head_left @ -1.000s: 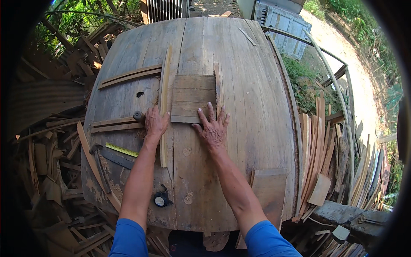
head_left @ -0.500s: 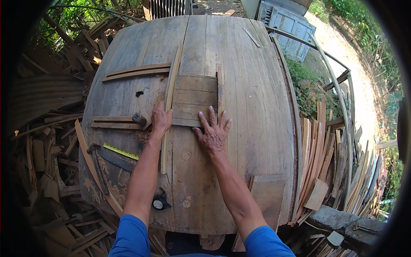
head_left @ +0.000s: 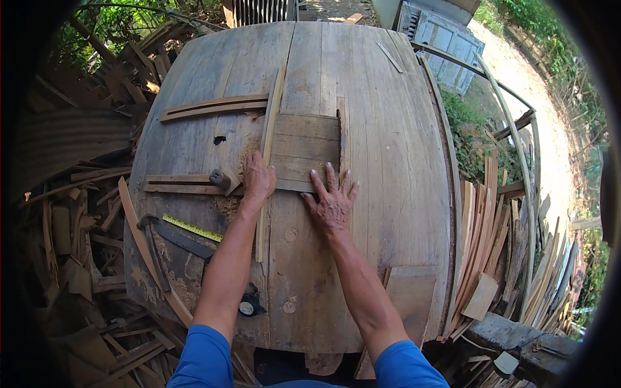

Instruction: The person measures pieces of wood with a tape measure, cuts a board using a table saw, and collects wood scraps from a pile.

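My left hand (head_left: 257,177) is closed round the side of a long, narrow wooden strip (head_left: 272,116), its thumb lying across the top. The strip lies lengthwise on the wooden tabletop (head_left: 381,213), along the left edge of a flat panel of brown boards (head_left: 305,142). My right hand (head_left: 334,205) is spread flat, fingers apart, with its fingertips on the panel's near right corner and its palm over the tabletop. A thin wood piece (head_left: 343,132) runs along the panel's right edge. Beside my left hand stands a wooden block with a dark round knob (head_left: 220,180).
Paired wooden strips (head_left: 213,107) lie far left. Nearer are a yellow measuring tape (head_left: 192,227), a dark blade (head_left: 184,242), a hammer-like tool (head_left: 155,252) and a black round tool (head_left: 249,305). Scrap wood (head_left: 77,258) heaps left; planks (head_left: 475,239) lean right.
The view has shifted slightly, so everything appears a little farther right. Both hands keep their places against the strip and the panel.
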`<action>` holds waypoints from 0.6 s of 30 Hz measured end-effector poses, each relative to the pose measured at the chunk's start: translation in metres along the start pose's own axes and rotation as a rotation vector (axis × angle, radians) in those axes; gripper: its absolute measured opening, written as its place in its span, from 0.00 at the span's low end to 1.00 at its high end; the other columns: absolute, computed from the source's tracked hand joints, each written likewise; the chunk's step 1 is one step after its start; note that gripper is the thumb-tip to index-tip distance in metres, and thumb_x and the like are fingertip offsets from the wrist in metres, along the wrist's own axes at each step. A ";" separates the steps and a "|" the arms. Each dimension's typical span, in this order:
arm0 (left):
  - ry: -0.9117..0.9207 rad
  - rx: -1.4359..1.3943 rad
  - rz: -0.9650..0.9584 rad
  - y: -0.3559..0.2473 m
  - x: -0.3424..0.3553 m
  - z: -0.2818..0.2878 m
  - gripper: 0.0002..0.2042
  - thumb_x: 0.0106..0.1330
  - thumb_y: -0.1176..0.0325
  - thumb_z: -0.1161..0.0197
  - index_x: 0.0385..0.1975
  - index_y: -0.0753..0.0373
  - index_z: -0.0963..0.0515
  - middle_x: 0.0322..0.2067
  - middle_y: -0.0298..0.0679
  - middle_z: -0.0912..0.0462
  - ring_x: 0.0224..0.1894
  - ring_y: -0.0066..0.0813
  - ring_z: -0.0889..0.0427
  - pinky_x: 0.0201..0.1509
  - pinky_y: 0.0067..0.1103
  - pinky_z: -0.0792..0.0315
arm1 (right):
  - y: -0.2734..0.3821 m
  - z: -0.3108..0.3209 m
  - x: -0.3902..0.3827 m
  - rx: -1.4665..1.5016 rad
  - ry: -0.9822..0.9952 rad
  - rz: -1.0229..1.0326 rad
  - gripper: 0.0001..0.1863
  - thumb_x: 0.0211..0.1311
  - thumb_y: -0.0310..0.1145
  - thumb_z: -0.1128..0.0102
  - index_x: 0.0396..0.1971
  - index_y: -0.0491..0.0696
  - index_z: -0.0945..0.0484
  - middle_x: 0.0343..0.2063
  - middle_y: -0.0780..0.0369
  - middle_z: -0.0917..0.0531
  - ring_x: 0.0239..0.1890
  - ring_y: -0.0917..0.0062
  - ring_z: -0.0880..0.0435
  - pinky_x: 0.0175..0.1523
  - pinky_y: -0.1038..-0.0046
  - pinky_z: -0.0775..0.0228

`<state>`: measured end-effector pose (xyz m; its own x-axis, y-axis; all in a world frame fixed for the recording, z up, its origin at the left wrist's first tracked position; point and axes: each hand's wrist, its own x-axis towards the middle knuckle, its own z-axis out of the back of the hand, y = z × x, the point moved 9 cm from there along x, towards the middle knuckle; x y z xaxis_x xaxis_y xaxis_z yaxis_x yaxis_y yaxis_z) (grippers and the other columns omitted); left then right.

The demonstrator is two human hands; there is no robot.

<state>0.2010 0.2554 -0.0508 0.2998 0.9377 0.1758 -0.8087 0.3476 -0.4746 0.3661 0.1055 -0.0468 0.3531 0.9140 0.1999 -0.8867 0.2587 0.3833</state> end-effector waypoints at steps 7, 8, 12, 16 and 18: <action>-0.053 0.138 0.063 -0.015 0.010 0.081 0.25 0.62 0.52 0.36 0.48 0.69 0.26 0.47 0.57 0.24 0.52 0.56 0.26 0.56 0.43 0.30 | -0.010 0.013 -0.005 0.093 -0.171 0.019 0.36 0.50 0.56 0.33 0.62 0.68 0.27 0.73 0.63 0.42 0.73 0.49 0.47 0.72 0.40 0.61; -0.128 0.158 0.058 -0.004 0.011 0.104 0.25 0.63 0.50 0.37 0.49 0.68 0.25 0.47 0.56 0.23 0.52 0.55 0.25 0.55 0.43 0.29 | -0.008 0.015 -0.006 0.106 -0.200 0.025 0.36 0.49 0.55 0.32 0.62 0.67 0.27 0.73 0.63 0.42 0.73 0.51 0.47 0.72 0.41 0.61; 0.034 0.355 0.231 0.043 -0.001 0.142 0.29 0.63 0.44 0.39 0.48 0.68 0.22 0.47 0.58 0.21 0.52 0.56 0.23 0.54 0.43 0.27 | 0.009 0.024 -0.013 0.127 -0.214 0.200 0.34 0.50 0.51 0.32 0.60 0.65 0.26 0.71 0.60 0.39 0.74 0.58 0.45 0.73 0.47 0.59; 0.200 0.381 0.325 0.078 -0.014 0.138 0.34 0.64 0.36 0.44 0.46 0.68 0.20 0.46 0.60 0.19 0.50 0.59 0.20 0.52 0.46 0.26 | 0.035 0.015 -0.025 0.138 -0.168 0.386 0.34 0.50 0.46 0.31 0.61 0.64 0.27 0.69 0.59 0.37 0.73 0.60 0.44 0.74 0.50 0.56; 0.238 0.337 0.350 0.069 -0.016 0.129 0.34 0.64 0.36 0.44 0.45 0.68 0.19 0.45 0.60 0.19 0.50 0.59 0.20 0.52 0.46 0.26 | 0.040 0.015 -0.022 0.159 -0.155 0.419 0.33 0.51 0.45 0.31 0.61 0.64 0.27 0.69 0.59 0.37 0.73 0.59 0.43 0.74 0.51 0.55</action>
<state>0.0746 0.2641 0.0250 0.0580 0.9850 -0.1623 -0.9866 0.0317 -0.1602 0.3277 0.0909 -0.0227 0.0255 0.8690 0.4941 -0.9099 -0.1845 0.3715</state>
